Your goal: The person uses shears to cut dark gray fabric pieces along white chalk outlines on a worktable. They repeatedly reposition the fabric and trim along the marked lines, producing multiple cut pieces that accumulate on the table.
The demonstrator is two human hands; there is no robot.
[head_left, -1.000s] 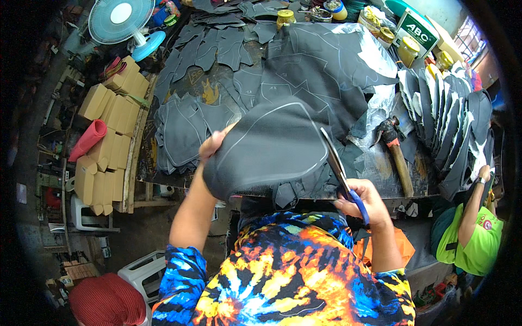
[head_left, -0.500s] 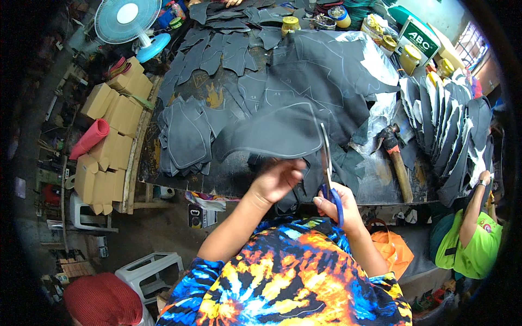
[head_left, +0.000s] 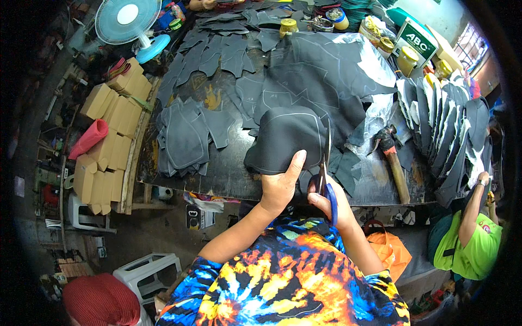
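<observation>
Thumb on top, my left hand (head_left: 281,187) grips the lower edge of a black sheet piece (head_left: 288,136) with a pale outline drawn near its rim. My right hand (head_left: 331,198) is closed around the blue handles of a pair of scissors (head_left: 328,157). Their blades point away from me along the right edge of the held piece; whether they touch it I cannot tell. Beyond lies a large black sheet (head_left: 321,70) marked with pale outlines. Cut black pieces (head_left: 185,133) are stacked to the left on the dark table (head_left: 228,179).
A hammer (head_left: 394,163) lies right of the scissors. Farther right, layered black-and-white pieces (head_left: 440,125) stand near a person in a green shirt (head_left: 473,244). Jars (head_left: 406,60) stand at the back right, a fan (head_left: 128,22) at the back left. Tan blocks (head_left: 114,119) line the left side.
My left hand has come to grip the black piece, which has turned and drawn in beside the scissors. The scissors stay in my right hand, now more upright.
</observation>
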